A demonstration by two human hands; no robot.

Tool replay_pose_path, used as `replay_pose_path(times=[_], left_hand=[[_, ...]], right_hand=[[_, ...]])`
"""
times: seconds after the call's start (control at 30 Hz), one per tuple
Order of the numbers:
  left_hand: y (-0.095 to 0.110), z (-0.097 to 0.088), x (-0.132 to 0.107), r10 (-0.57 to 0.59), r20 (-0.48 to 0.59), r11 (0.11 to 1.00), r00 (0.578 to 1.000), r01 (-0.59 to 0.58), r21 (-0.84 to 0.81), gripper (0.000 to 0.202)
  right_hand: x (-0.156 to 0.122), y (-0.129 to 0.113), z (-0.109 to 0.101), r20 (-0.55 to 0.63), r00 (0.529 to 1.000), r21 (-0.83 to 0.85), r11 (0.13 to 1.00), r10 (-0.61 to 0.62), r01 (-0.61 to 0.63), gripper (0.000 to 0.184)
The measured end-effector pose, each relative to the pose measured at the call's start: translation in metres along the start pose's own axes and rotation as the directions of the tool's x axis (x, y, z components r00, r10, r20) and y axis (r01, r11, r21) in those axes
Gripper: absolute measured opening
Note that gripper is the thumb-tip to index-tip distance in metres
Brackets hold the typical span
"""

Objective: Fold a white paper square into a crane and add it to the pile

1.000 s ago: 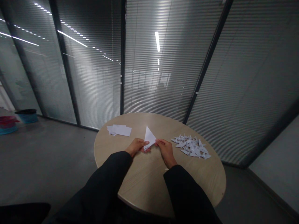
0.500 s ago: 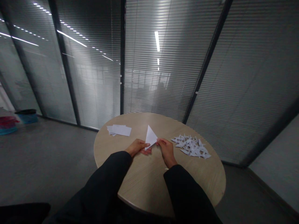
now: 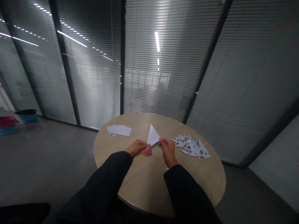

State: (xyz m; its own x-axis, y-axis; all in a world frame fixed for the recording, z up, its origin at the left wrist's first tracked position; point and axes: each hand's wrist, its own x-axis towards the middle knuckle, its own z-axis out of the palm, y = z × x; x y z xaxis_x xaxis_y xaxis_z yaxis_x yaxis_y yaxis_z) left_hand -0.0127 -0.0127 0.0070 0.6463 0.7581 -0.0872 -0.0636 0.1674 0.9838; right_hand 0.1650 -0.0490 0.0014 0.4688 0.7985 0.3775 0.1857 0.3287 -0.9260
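A white sheet of paper, triangular in outline, is held over the middle of the round wooden table. My left hand pinches its lower left corner, thumb on top and fingers beneath. At the right corner, the fingertips of my right hand are closed on the paper. One point of the triangle faces away from me. To the right of my right hand lies a pile of small folded white paper pieces, pointed in shape.
A few overlapping white paper sheets lie at the table's far left. Behind the table stands a glass partition with blinds. Blue buckets stand on the floor at the far left, one with a red liner.
The triangular paper has shifted slightly to the right and turned a little. My right hand has moved slightly right with it, while my left hand stays nearly in place.
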Motion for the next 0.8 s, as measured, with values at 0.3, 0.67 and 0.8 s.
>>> replay_pose_path(times=[0.3, 0.67, 0.8], left_hand=[[0.0017, 0.0012, 0.0000, -0.003, -0.014, 0.995, 1.000, 0.004, 0.099, 0.042], [-0.0002, 0.0011, 0.0015, 0.087, -0.038, 0.983, 0.996, -0.079, 0.166, 0.042], [-0.0012, 0.0008, 0.0043, 0.082, -0.021, 0.986, 0.996, -0.078, 0.146, 0.043]], right_hand=[[-0.0039, -0.0058, 0.0008, 0.017, 1.000, -0.010, 1.000, -0.025, 0.025, 0.033], [-0.0032, -0.0056, 0.0006, 0.005, 1.000, 0.019, 1.000, -0.013, 0.013, 0.031], [-0.0033, -0.0072, 0.0001, -0.029, 1.000, 0.049, 0.999, -0.006, 0.007, 0.030]])
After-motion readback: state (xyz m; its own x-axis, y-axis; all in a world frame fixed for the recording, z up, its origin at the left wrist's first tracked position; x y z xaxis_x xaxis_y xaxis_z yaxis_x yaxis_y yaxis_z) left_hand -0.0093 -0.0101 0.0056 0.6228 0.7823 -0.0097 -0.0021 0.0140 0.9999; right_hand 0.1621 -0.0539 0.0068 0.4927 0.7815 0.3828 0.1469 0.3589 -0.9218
